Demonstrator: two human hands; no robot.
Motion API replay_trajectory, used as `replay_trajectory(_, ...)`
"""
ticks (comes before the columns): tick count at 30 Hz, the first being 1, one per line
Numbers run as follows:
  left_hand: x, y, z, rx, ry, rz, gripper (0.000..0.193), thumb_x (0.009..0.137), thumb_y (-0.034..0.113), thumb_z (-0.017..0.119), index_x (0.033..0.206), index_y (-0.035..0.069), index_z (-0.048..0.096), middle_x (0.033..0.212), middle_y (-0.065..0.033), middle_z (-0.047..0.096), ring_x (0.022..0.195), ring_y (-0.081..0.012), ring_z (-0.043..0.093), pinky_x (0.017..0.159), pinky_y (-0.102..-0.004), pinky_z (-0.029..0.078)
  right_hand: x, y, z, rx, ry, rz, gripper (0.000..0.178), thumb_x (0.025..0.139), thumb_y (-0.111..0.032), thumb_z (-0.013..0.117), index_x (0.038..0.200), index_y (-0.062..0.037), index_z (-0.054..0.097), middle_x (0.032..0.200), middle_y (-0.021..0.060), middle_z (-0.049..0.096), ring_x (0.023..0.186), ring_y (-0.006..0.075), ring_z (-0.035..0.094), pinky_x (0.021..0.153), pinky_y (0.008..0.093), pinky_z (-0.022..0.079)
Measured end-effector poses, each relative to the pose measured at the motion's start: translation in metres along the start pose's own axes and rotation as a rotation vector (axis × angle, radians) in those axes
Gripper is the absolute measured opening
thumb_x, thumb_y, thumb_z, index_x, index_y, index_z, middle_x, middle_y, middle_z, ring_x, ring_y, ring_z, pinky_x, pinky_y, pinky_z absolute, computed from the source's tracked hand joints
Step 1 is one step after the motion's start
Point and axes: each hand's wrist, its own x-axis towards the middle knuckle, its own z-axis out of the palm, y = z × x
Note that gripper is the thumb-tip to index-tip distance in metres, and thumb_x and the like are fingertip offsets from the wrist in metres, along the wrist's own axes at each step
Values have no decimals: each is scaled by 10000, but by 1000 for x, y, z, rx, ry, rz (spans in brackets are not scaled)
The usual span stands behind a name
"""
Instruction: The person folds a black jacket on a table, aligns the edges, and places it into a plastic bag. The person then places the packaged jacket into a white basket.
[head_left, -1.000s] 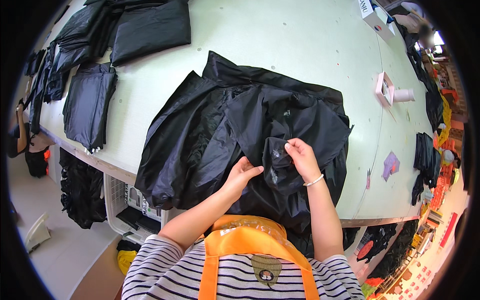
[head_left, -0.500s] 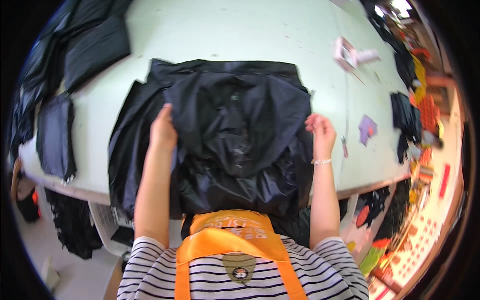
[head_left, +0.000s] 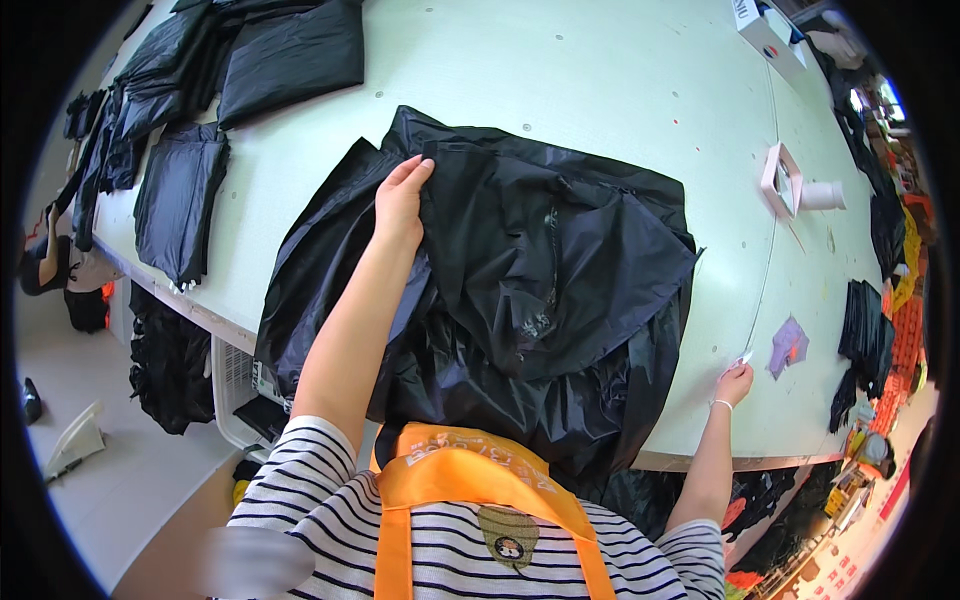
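Observation:
A black garment (head_left: 590,250) of thin, shiny fabric lies spread in front of me, its lower part hanging over the near table edge against my orange apron (head_left: 470,460). My left hand (head_left: 402,200) pinches a folded edge near its top left, thumb and fingers closed on the cloth. Off to the right, my right hand (head_left: 735,383) rests low over the table, apart from the garment. Its fingers are closed around a small slim tool (head_left: 745,357), of which only a pale tip shows; the rest is hidden in the hand.
Folded black pieces (head_left: 290,65) lie at the far left of the pale table (head_left: 560,80), with another stack (head_left: 180,200) nearer. On the right are a pink box-like holder (head_left: 780,180), a white spool (head_left: 823,195), a purple scrap (head_left: 788,347) and dark cloth (head_left: 865,340). Another person (head_left: 50,260) is at far left.
My right hand has left the garment's right side, moved right and closed on the small tool lying on the table. My left hand has moved up along the cloth; the whole view has shifted.

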Motion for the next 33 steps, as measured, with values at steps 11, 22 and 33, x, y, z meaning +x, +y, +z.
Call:
replay_trajectory(11, -31, 9, 35, 105, -149, 199, 190, 848, 46, 664, 1026, -17, 638, 949, -41, 660, 857, -91, 606, 793, -212, 470, -143, -421, 14, 734, -600, -353, 269, 943, -267, 560, 1104, -54, 526, 818, -8, 527, 665, 66, 497, 590, 211, 443)
replay_trajectory(22, -36, 7, 38, 110, -230, 252, 137, 838, 18, 666, 972, -12, 653, 863, -3, 647, 751, -45, 566, 699, -183, 456, -207, -531, 67, 711, -778, -631, 199, 886, -164, 645, 965, 6, 578, 797, 93, 657, 689, 124, 596, 649, 248, 482)
replay_trajectory(33, -29, 2, 35, 272, -227, 362, 207, 824, 40, 686, 1018, -16, 641, 857, -2, 642, 722, -48, 549, 672, -186, 451, -199, -527, 61, 623, -700, -673, 164, 882, -172, 638, 934, -20, 605, 687, 79, 636, 617, 138, 604, 577, 259, 459)
